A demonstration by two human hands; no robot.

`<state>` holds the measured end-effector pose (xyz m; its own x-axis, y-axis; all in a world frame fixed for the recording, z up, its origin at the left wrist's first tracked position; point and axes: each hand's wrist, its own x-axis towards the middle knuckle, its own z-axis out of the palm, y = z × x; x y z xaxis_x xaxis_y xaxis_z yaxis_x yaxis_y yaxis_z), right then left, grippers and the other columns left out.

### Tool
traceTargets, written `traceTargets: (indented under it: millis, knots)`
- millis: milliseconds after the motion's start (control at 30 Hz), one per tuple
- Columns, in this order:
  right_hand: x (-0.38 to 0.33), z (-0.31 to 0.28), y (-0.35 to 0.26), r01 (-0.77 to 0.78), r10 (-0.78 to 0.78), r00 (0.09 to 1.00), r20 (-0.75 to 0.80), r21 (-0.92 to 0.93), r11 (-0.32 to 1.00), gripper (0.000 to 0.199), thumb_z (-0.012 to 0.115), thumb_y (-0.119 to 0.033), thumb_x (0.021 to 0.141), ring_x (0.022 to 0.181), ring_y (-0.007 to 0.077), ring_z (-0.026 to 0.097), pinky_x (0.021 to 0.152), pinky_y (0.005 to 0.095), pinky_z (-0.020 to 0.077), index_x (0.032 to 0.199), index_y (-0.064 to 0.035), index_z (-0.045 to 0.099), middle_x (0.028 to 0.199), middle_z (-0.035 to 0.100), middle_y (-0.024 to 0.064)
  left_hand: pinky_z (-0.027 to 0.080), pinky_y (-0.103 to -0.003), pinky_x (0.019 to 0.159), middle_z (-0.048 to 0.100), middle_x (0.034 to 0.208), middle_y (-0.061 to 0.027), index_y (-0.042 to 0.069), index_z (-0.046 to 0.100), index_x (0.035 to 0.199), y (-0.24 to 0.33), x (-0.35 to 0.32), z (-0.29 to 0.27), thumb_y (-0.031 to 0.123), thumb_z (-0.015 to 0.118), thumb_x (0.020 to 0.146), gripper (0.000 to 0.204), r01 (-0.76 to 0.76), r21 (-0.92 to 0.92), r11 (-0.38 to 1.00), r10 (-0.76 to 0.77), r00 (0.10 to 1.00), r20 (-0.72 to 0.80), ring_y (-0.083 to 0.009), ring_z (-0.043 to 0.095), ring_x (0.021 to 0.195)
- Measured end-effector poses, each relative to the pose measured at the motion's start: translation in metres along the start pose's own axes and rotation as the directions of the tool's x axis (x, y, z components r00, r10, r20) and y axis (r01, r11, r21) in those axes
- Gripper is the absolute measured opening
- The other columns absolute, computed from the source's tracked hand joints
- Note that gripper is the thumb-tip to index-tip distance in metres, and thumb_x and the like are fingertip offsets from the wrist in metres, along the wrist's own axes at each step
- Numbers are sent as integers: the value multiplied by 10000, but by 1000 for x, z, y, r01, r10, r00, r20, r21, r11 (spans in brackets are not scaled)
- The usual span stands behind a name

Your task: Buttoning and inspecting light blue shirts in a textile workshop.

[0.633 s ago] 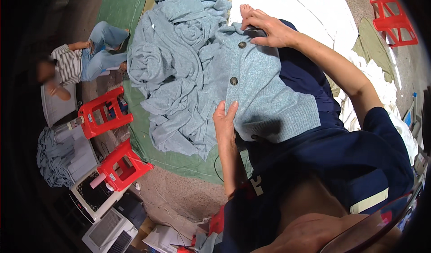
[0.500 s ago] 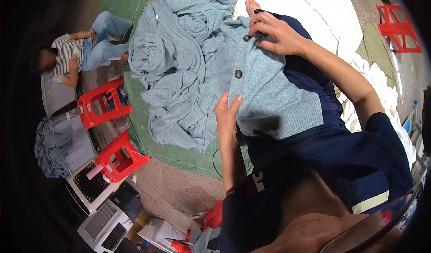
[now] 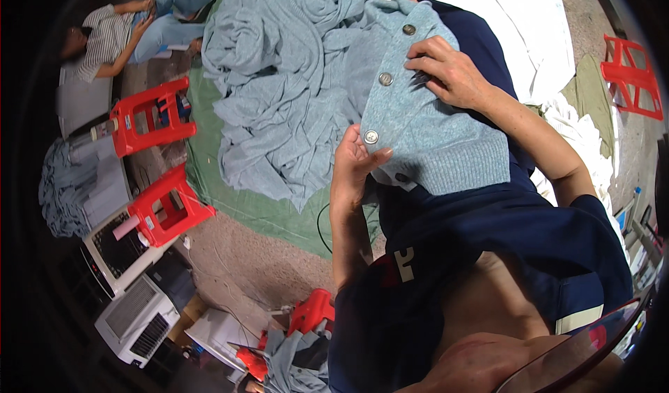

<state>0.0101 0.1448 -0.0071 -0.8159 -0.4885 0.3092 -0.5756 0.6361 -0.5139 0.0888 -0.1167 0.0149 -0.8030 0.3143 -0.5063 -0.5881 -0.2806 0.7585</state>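
While another person (image 3: 111,34) sits on the floor at the far left, 2 red plastic stools (image 3: 150,121) stand beside a green mat (image 3: 237,198), with white box-shaped appliances (image 3: 132,316) lower down on the bare floor. On the mat lies a rumpled heap of pale blue knitwear (image 3: 279,93). Just right of the heap, a pale blue knitted cardigan (image 3: 432,142) is spread over the wearer's lap, its buttoned edge running up and to the right with 3 metal buttons (image 3: 385,79) in view. At the lowest button, the left hand (image 3: 352,166) pinches the cardigan's edge between thumb and fingers. Further right, the right hand (image 3: 446,72) rests palm down on the cardigan, fingertips pressing the knit near the middle button; the hands are apart. Another red stool (image 3: 631,76) stands at the far right beside white cloth (image 3: 529,24).
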Motion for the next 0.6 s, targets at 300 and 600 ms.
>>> traceTargets:
  millis: [300, 600]
  knots:
    - [-3, -13, -42, -22, 19, 996, 87, 34, 999, 383, 640, -79, 796, 928, 296, 598, 750, 374, 512, 1167, -80, 542, 995, 579, 110, 467, -275, 900, 623, 1074, -81, -28, 492, 1142, -3, -15, 2, -28, 713, 781, 424, -76, -77, 994, 77, 997, 11, -129, 602, 971]
    - [-4, -15, -90, 83, -100, 990, 96, 165, 983, 191, 589, -199, 896, 761, 285, 581, 636, 392, 481, 988, -58, 499, 830, 526, 99, 447, -229, 791, 634, 969, -44, -29, 599, 1022, -11, -12, 17, 40, 654, 844, 198, -233, -122, 965, 225, 971, -78, -90, 569, 863]
